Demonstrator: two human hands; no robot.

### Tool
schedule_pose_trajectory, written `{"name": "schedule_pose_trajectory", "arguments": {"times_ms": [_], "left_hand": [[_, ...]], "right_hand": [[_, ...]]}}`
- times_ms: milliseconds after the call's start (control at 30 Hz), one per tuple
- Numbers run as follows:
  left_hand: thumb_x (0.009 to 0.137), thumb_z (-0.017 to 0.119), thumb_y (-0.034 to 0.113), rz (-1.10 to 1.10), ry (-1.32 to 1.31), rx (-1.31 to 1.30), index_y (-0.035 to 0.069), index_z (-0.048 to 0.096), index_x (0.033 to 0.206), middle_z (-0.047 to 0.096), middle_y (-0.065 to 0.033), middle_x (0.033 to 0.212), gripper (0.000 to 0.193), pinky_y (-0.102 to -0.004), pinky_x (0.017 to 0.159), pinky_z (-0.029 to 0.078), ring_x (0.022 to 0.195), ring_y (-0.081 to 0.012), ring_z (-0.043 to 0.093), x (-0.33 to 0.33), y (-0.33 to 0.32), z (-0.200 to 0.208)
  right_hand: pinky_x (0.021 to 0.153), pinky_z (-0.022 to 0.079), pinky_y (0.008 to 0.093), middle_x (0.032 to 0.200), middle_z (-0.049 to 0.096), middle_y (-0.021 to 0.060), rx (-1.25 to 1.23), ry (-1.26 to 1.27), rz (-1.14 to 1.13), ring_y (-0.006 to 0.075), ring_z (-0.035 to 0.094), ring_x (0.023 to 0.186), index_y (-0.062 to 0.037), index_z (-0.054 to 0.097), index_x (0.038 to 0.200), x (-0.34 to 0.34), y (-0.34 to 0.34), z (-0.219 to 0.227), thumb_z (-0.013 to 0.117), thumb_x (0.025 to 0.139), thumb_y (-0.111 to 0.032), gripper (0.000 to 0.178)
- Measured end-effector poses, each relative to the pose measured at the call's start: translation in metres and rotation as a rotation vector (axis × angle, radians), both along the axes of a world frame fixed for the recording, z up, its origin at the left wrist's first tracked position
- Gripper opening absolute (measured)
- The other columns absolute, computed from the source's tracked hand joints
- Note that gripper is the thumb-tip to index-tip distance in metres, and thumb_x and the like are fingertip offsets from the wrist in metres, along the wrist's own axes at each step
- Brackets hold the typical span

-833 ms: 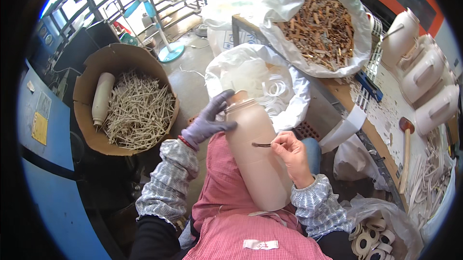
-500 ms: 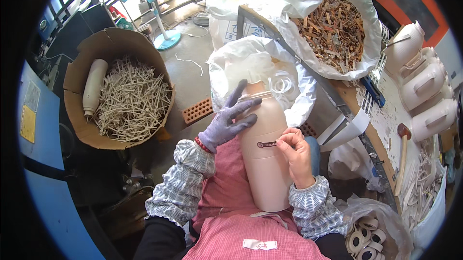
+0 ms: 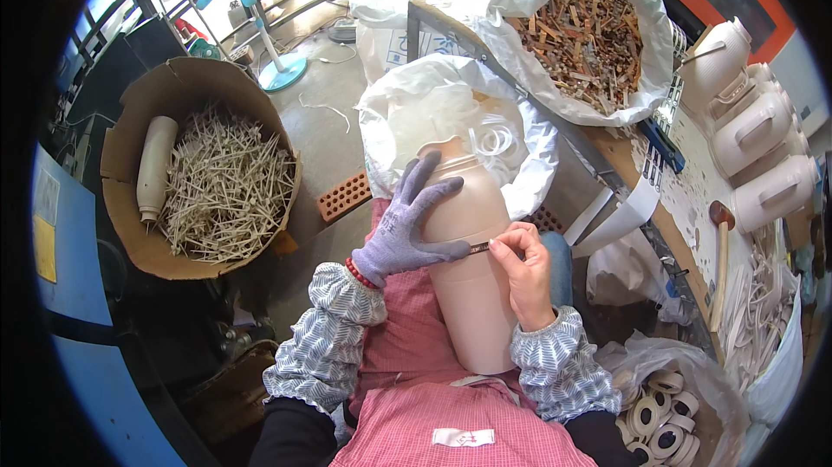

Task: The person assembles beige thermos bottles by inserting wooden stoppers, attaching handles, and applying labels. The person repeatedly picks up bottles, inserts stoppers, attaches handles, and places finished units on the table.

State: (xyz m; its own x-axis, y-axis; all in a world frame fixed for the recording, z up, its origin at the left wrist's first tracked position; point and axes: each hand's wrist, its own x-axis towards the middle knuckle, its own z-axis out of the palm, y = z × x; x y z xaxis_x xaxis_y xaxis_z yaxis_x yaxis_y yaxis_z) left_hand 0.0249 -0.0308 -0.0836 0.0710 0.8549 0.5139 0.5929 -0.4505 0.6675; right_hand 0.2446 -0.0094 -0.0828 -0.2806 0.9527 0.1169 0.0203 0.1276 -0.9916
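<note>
Jug: the pale pink jug (image 3: 475, 315) leans on the apron (image 3: 390, 372) under the left fingers, neck beyond their tips, base toward the lap.
Strip: the dark strip (image 3: 479, 249) lies across the jug's side, between the left thumb and right fingertips.
Right fingers: the bare right hand (image 3: 525, 272) pinches the strip's right end between thumb and forefinger.
Left fingers: the gloved left hand (image 3: 403, 233) is spread over the jug's upper side; its thumb lies at the strip's left end.
Edges: the jug's right edge runs just beside the right palm; its shoulder rim curves just past the left fingertips.
Room: left of the left fingers, a gap with floor and a brick (image 3: 343, 196) reaches to the carton (image 3: 126, 207). Ahead of the fingertips, a white bag (image 3: 542, 151) stands near the neck. Well right of the right fingers runs the bench (image 3: 693, 207), with a mallet (image 3: 720, 272) on it.
Since the earlier frame: the left thumb has come down from above the strip to its left end, hiding part of it; the right pinch stays.
</note>
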Motion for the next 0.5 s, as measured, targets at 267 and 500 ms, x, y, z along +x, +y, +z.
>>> {"name": "schedule_pose_trajectory", "arguments": {"times_ms": [267,500], "left_hand": [[0.083,0.071,0.039,0.261,-0.257,-0.241,0.006,0.053,0.129,0.067,-0.0149,0.102,0.059,-0.036,0.086,0.05,0.096,-0.0282,0.064,-0.001,0.036,0.042],[0.088,0.065,0.047,0.278,-0.183,-0.545,0.001,0.068,0.083,0.063,-0.0046,0.068,0.046,-0.0272,0.059,0.045,0.064,-0.0116,0.057,0.006,0.039,0.1]], "right_hand": [[0.087,0.038,0.0346,0.095,0.05,0.0071,0.351,-0.299,-0.111,0.0236,0.045,0.093,-0.0054,0.052,0.088,-0.004,0.002,-0.005,0.082,0.07,-0.019,0.037],[0.075,0.045,0.0241,0.094,0.054,0.0022,-0.023,-0.051,-0.187,0.0093,0.051,0.083,-0.0036,0.051,0.103,0.027,0.027,-0.039,0.062,0.091,-0.011,0.018]]}}
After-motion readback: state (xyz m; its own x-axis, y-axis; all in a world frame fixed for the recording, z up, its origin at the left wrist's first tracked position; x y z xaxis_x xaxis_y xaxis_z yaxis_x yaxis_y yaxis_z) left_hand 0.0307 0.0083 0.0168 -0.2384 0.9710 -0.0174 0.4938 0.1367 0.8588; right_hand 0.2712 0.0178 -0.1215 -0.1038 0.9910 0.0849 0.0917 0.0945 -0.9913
